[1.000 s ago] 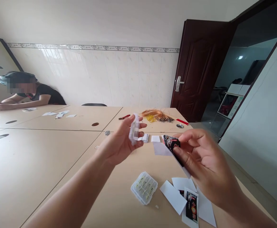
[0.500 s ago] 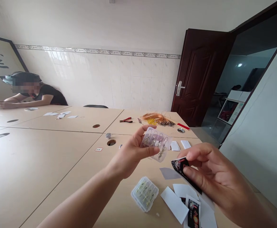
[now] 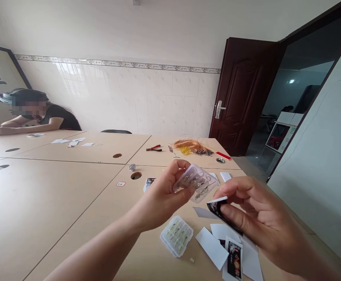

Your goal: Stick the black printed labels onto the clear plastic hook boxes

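My left hand (image 3: 174,187) is closed around a clear plastic box of fishing hooks (image 3: 201,183), held tilted above the table. Thumb and fingers grip its left side; several hooks show through it. Just to the right, my right hand (image 3: 255,218) pinches a black printed label (image 3: 224,210) with a white back, bent along its upper edge. Below them, a second clear box (image 3: 176,236) lies on the table with hooks and yellow-green line inside. Beside it sits a loose pile of labels, some white side up (image 3: 212,248), one printed side up (image 3: 234,259).
Red-handled pliers (image 3: 154,148) and a bundle of copper-coloured strands (image 3: 192,146) lie at the table's far side. Cable holes (image 3: 136,176) cut into the tabletop. Another person (image 3: 56,117) sits at the far left beside scattered white papers (image 3: 78,139). A dark door (image 3: 243,97) stands open at right.
The box in my left hand has shifted slightly right and tilted. My right hand has brought the label a little left, closer to the box, and its top edge is bent further.
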The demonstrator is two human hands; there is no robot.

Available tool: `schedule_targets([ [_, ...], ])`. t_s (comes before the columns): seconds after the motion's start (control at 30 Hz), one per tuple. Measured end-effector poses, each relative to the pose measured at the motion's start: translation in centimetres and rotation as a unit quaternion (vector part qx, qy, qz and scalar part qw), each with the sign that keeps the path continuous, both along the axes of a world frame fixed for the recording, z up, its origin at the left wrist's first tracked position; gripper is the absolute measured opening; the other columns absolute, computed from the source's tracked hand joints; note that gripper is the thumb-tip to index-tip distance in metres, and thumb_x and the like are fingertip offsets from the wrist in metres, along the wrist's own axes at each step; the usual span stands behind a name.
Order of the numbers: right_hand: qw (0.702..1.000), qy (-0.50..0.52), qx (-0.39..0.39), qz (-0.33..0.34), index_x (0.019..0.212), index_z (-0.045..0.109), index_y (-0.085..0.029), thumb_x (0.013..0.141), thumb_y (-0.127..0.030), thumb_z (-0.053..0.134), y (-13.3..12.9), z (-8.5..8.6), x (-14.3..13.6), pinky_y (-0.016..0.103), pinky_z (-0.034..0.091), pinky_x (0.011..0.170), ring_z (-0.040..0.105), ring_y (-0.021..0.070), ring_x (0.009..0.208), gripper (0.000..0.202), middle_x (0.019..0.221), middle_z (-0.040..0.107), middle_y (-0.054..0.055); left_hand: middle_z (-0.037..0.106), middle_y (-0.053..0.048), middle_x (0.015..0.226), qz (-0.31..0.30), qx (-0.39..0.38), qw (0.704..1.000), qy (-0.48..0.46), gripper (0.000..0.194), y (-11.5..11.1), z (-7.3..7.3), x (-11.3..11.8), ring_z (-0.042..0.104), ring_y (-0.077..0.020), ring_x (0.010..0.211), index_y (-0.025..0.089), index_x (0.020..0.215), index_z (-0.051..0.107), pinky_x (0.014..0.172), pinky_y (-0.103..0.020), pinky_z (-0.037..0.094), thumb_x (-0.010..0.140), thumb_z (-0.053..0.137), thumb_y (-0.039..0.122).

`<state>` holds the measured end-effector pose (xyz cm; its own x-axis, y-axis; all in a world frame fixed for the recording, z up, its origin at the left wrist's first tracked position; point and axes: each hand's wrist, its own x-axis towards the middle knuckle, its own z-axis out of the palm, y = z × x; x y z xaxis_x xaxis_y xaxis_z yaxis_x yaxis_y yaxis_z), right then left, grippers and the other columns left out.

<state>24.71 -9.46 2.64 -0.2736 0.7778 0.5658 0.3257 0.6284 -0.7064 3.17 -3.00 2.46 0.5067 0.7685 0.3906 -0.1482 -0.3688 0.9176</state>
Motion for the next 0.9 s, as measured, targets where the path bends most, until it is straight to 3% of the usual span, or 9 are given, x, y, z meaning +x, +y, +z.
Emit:
schedule_targets([
  [0.13, 0.999, -0.024, 0.007, -0.02, 0.114, 0.06, -0.041, 0.1, -0.025, 0.059, 0.1, 0.0, 0.0, 0.014, 0.058, 0.077, 0.072, 0.009, 0.092, 0.021, 0.1, 0.071, -0.005, 0.065, -0.001, 0.098, 0.004, 0.017, 1.0, 0.002, 0.014, 0.3, 0.1, 0.0, 0.059, -0.0156, 0.09, 0.022, 0.107, 0.061, 0.08, -0.027, 0.048, 0.093, 0.064, 0.019],
  [0.23, 0.998, -0.042, 0.028, -0.033, 0.116, 0.059, -0.041, 0.1, -0.022, 0.058, 0.3, 0.0, -0.1, 0.014, 0.058, 0.075, 0.072, 0.0092, 0.089, 0.025, 0.098, 0.072, -0.006, 0.067, -0.003, 0.101, 0.04, 0.048, 0.997, 0.036, 0.018, 0.3, 0.2, -0.2, 0.061, -0.0173, 0.094, 0.022, 0.111, 0.062, 0.081, -0.027, 0.048, 0.093, 0.063, 0.02],
  [0.43, 0.983, -0.109, 0.122, -0.077, 0.117, 0.058, -0.038, 0.097, -0.017, 0.058, 0.5, 0.1, -0.2, 0.02, 0.059, 0.079, 0.072, 0.0125, 0.093, 0.029, 0.1, 0.074, -0.004, 0.063, 0.0, 0.088, 0.122, 0.126, 0.973, 0.149, 0.011, 0.2, 0.6, -0.8, 0.054, -0.0142, 0.074, 0.023, 0.1, 0.058, 0.062, -0.024, 0.041, 0.092, 0.058, 0.016],
  [0.57, 0.973, -0.153, 0.166, -0.04, 0.119, 0.055, -0.036, 0.096, -0.01, 0.053, 0.7, -0.1, -0.4, 0.039, 0.057, 0.101, 0.073, 0.0187, 0.103, 0.035, 0.105, 0.076, -0.002, 0.07, -0.004, 0.106, 0.068, 0.184, 0.957, 0.216, 0.028, 0.2, 0.5, -1.0, 0.063, -0.0185, 0.095, 0.026, 0.117, 0.065, 0.077, -0.028, 0.048, 0.094, 0.054, 0.015],
  [0.63, 0.973, -0.168, 0.158, -0.015, 0.121, 0.055, -0.036, 0.095, -0.008, 0.051, 0.8, -0.3, -0.5, 0.047, 0.051, 0.11, 0.074, 0.0201, 0.102, 0.039, 0.104, 0.076, -0.002, 0.071, -0.004, 0.105, 0.046, 0.169, 0.96, 0.218, 0.033, 0.2, 0.3, -1.0, 0.065, -0.0187, 0.094, 0.029, 0.126, 0.062, 0.08, -0.03, 0.049, 0.095, 0.055, 0.02],
  [0.77, 0.975, -0.182, 0.126, 0.024, 0.12, 0.06, -0.035, 0.094, -0.008, 0.052, 0.9, -0.6, -0.7, 0.04, 0.061, 0.092, 0.071, 0.0232, 0.108, 0.038, 0.109, 0.076, 0.003, 0.071, -0.002, 0.089, 0.001, 0.068, 0.983, 0.172, 0.028, 0.3, 0.0, -0.8, 0.064, -0.0168, 0.079, 0.026, 0.123, 0.054, 0.067, -0.027, 0.048, 0.096, 0.058, 0.024],
  [0.9, 0.984, -0.145, 0.105, 0.018, 0.115, 0.063, -0.033, 0.095, -0.01, 0.054, 0.9, -0.6, -0.9, 0.03, 0.061, 0.076, 0.073, 0.0189, 0.091, 0.032, 0.103, 0.076, 0.002, 0.07, -0.002, 0.089, -0.077, -0.02, 0.997, 0.019, 0.021, 0.6, 0.1, -0.3, 0.063, -0.0135, 0.078, 0.022, 0.114, 0.054, 0.069, -0.025, 0.049, 0.097, 0.064, 0.028],
])
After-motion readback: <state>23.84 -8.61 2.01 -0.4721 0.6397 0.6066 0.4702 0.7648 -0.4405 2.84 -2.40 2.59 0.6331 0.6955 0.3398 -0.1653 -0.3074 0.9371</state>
